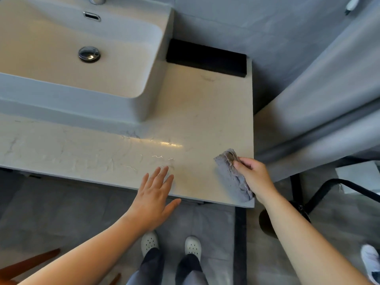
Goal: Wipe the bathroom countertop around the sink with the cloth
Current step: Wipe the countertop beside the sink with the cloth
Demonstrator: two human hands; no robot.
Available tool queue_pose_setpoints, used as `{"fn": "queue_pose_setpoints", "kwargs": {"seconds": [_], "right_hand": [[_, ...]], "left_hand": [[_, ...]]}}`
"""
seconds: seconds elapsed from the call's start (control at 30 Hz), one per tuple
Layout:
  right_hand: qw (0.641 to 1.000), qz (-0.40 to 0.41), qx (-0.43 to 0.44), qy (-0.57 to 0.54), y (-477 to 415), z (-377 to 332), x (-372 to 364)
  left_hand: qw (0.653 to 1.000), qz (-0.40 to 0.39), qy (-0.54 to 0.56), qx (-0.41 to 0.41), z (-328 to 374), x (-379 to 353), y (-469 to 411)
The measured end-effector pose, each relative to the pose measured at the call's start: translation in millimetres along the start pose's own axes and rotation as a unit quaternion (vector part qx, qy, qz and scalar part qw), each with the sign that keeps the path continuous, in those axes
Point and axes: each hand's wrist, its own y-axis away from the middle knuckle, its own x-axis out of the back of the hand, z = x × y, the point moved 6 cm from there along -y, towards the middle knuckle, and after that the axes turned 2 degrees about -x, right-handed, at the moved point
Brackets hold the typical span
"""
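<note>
Cloth [232,177] sits bunched at the bench's [195,112] right front corner, gripped by our right hand [254,177]. Left hand [153,197] is spread flat and empty. Streaks, probably wet, lie toward the sink [123,103]; long overlapping strokes should clear them.

A bathroom: white vessel sink [82,58] on a marble-look countertop [205,120], grey curtain [318,99] alongside.
</note>
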Motion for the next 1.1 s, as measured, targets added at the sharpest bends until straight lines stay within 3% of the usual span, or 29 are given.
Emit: {"fn": "queue_pose_setpoints", "kwargs": {"seconds": [0.07,0.2,0.33,0.47,0.6,0.9,1.1], "right_hand": [[0.998,0.011,0.016,0.059,-27.3,-3.0,13.2],[0.951,0.142,0.113,0.250,-53.7,-16.2,39.3],[0.913,0.122,0.254,0.294,-22.8,-4.8,12.7],[0.887,0.088,0.250,0.378,-20.3,32.2,0.6],[0.880,0.113,0.280,0.367,-29.4,38.7,12.0],[0.909,0.161,0.243,0.298,-45.3,42.2,27.0],[0.905,0.115,0.294,0.284,-7.9,58.3,17.0]], "left_hand": [[1.000,0.010,0.002,0.008,10.7,-1.1,-2.7],[0.999,0.027,0.009,0.029,31.2,-4.5,-10.6],[0.998,0.032,0.012,0.045,44.6,-8.9,-14.1],[0.998,0.035,0.009,0.045,49.7,-19.1,-13.6],[0.997,0.036,0.005,0.065,42.3,-30.4,-10.0],[0.997,0.040,-0.037,0.052,38.0,-40.2,-5.0],[0.997,0.036,-0.037,0.058,37.1,-43.0,-4.5]]}}
